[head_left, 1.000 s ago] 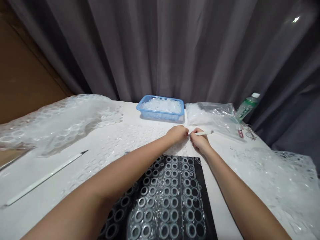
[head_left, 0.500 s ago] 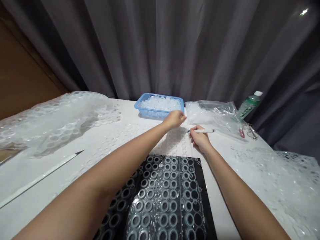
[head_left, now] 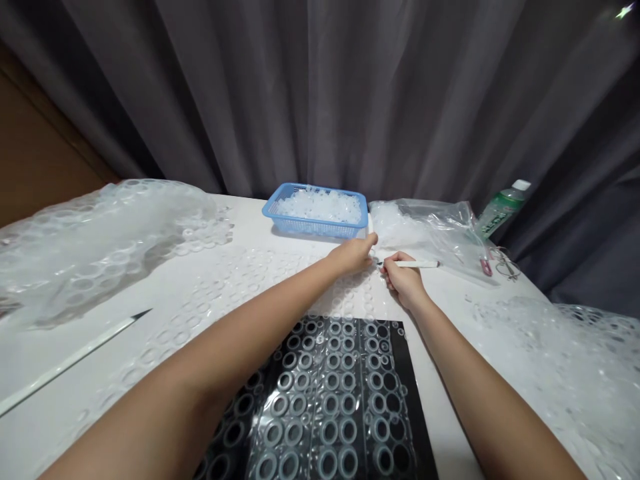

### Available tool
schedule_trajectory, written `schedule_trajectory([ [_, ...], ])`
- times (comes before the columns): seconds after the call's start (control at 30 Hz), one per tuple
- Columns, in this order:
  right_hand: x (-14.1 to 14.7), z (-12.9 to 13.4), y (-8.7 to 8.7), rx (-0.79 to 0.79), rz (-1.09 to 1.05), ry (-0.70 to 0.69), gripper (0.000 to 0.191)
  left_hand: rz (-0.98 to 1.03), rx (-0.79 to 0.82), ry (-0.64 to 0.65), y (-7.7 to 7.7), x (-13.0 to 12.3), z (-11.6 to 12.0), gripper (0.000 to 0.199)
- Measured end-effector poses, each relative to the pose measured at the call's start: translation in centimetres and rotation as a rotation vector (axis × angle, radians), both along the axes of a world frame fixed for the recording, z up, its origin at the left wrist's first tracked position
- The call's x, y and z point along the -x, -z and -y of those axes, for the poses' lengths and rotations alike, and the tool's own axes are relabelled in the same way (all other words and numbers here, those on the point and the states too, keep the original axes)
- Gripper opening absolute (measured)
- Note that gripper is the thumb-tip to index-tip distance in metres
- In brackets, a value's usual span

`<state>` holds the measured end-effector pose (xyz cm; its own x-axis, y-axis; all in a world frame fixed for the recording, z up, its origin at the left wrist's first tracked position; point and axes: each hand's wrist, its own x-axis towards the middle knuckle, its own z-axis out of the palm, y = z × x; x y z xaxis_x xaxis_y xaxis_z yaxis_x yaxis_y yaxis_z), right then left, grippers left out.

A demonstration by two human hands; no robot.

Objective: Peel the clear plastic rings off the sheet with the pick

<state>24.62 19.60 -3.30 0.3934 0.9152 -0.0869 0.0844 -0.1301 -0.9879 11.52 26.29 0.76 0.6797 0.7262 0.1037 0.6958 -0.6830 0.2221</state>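
My right hand [head_left: 406,280] grips a slim white pen-like tool [head_left: 419,264] with a dark pointed tip. The tool lies almost level, its tip pointing left toward my left hand [head_left: 354,255]. That hand is low over the far end of a clear plastic sheet with rows of rings [head_left: 333,403], its thumb raised apart from the fingers. Its fingertips are partly hidden, and nothing shows in them. Part of the sheet lies on a black mat [head_left: 417,427]; the rest runs onto the white table. Just behind my left hand stands a blue basket [head_left: 315,227] full of small translucent pieces.
Piles of clear ring-patterned plastic lie at left [head_left: 105,240] and right [head_left: 560,373]. A long white strip with a dark tip [head_left: 75,357] lies at left. Behind my right hand are a clear bag [head_left: 445,233], a green-labelled bottle [head_left: 503,210] and a grey curtain [head_left: 320,87].
My left hand has come down from beside the basket toward the sheet, and its thumb has lifted away from the fingers. My right hand still holds the tool in nearly the same place.
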Motion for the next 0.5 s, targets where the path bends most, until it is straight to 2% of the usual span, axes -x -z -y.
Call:
schedule_trajectory([
  [0.17, -0.1, -0.1, 0.5, 0.006, 0.055, -0.021, 0.006, -0.05, 0.036, 0.074, 0.2, -0.5, 0.3, 0.022],
  [0.5, -0.7, -0.4, 1.5, -0.018, 0.141, -0.088, 0.01, -0.009, 0.07, 0.105, -0.1, 0.0, 0.0, 0.029],
])
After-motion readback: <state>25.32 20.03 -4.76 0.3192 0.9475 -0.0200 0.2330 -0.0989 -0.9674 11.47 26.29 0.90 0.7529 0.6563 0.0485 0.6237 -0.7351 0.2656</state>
